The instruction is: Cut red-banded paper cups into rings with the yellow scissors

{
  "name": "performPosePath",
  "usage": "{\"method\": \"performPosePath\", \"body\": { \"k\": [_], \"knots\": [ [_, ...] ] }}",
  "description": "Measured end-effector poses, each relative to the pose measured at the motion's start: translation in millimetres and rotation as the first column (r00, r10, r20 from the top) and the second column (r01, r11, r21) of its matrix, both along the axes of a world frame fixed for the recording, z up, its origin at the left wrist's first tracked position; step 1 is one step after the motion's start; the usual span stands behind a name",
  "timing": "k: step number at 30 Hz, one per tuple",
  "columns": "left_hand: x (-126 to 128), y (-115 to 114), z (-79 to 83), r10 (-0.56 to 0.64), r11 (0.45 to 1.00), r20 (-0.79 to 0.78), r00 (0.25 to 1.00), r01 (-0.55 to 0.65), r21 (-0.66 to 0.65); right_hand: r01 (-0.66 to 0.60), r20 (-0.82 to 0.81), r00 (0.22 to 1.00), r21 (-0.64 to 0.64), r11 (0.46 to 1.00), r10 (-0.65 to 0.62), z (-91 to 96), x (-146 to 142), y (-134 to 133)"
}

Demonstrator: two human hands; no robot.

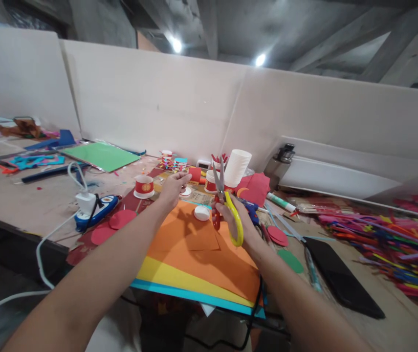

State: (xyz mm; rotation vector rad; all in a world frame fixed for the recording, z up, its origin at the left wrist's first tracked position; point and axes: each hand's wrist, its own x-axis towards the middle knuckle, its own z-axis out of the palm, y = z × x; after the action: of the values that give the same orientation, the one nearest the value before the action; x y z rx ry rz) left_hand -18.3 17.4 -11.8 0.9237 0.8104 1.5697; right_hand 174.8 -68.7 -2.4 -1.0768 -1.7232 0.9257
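My right hand (pixel 236 220) holds a pair of scissors (pixel 236 225) with a yellow handle loop. Their blades point up and stand apart; a red part shows beside my fingers. Further left, my left hand (pixel 174 189) reaches over the table with thumb and fingertips pinched together. Whatever it may hold is too small to make out. A white disc lies just by its fingertips. Below and between the hands, a round white piece (pixel 202 212) rests on orange paper sheets (pixel 179 234). Yellow paper (pixel 179 277) and blue paper (pixel 194 293) stick out beneath them.
A red and white paper cup (pixel 144 186) stands left; stacked white cups (pixel 238 167) are at the back. A blue glue gun (pixel 251 210) lies right of my right hand. Further right are a black phone (pixel 344 278) and colourful pipe cleaners (pixel 385 249). A blue power strip (pixel 97 213) sits left.
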Motion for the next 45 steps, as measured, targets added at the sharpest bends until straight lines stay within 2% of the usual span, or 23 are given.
{"method": "performPosePath", "body": {
  "k": [3, 6, 8, 11, 14, 21, 24, 38, 45],
  "knots": [
    [1, -3, 2.9, 0.003, 1.0, 0.085, 0.996, -0.002, -0.018, 0.026, 0.0, 1.0, -0.079, 0.997, -0.026, -8.3, 1, -4],
    [3, -6, 6.4, -0.025, 0.997, 0.182, 0.983, 0.038, -0.069, 0.047, 0.078, 0.996, -0.08, 0.996, -0.041, -6.8, 5, -10],
    [4, -8, 9.7, -0.024, 0.99, 0.254, 0.967, 0.058, -0.129, 0.063, 0.177, 0.983, -0.043, 0.997, -0.055, -2.0, 7, -12],
    [5, -11, 15.0, -0.013, 0.974, 0.373, 0.928, 0.096, -0.206, 0.089, 0.335, 0.936, 0.08, 0.993, -0.111, 3.6, 10, -10],
    [4, -13, 19.2, -0.042, 0.961, 0.439, 0.897, 0.157, -0.229, 0.106, 0.42, 0.89, 0.193, 0.976, -0.18, 4.1, 11, -6],
    [4, -17, 24.6, -0.128, 0.94, 0.474, 0.871, 0.26, -0.223, 0.077, 0.575, 0.784, 0.285, 0.955, -0.235, 0.4, 7, -5],
    [7, -19, 24.9, -0.166, 0.924, 0.465, 0.87, 0.302, -0.234, 0.08, 0.59, 0.761, 0.323, 0.943, -0.268, -0.7, 5, -5],
    [8, -13, 13.7, -0.227, 0.919, 0.39, 0.892, 0.329, -0.218, 0.057, 0.605, 0.76, 0.298, 0.953, -0.235, 0.4, 7, -4],
    [7, -10, 10.3, -0.261, 0.925, 0.357, 0.897, 0.338, -0.172, 0.043, 0.568, 0.799, 0.272, 0.961, -0.197, 2.2, 6, -8]
  ]
}}
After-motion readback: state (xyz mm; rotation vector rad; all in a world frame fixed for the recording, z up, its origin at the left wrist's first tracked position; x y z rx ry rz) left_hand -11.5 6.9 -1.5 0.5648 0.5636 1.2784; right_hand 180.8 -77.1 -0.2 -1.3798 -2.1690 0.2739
